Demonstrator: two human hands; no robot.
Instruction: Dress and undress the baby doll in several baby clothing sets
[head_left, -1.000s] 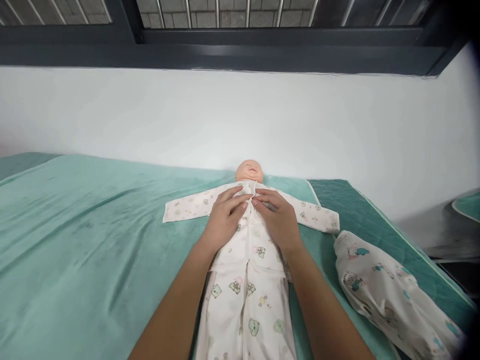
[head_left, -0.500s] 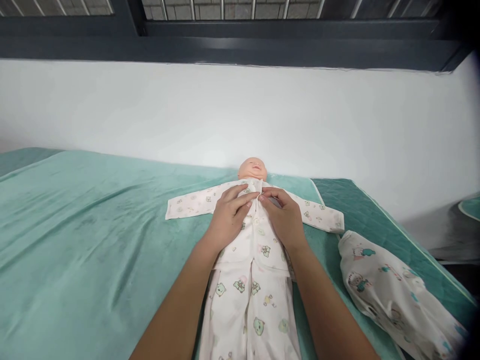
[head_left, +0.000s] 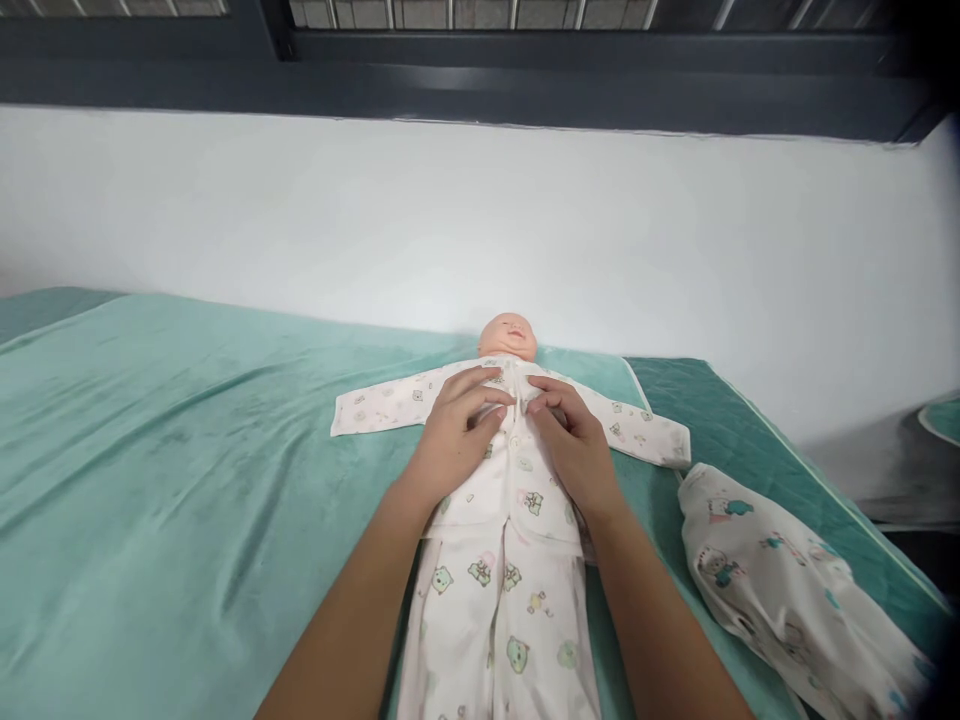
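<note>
A baby doll (head_left: 508, 336) lies on its back, its head toward the wall, in a white baby shirt (head_left: 517, 470) with small animal prints. Both of the shirt's sleeves are stretched out sideways. Matching white pants (head_left: 499, 625) cover the legs. On the left side of the chest rests my left hand (head_left: 465, 425), fingers extended and apart, their tips beside the front opening. My right hand (head_left: 571, 435) lies across from it, fingers bent but apart, touching the other side of the shirt. A narrow strip of the front edge shows between the two hands.
A crumpled white printed garment (head_left: 787, 590) lies to the right of the doll. Light green cloth (head_left: 187, 480) covers the surface, with a darker green quilted part (head_left: 682, 400) at right. Behind stand a white wall (head_left: 375, 220) and a dark window frame (head_left: 562, 85).
My fingertips were pinched together at the shirt's front edge near the collar. Now they have drawn apart and slightly down, and the front lies flatter.
</note>
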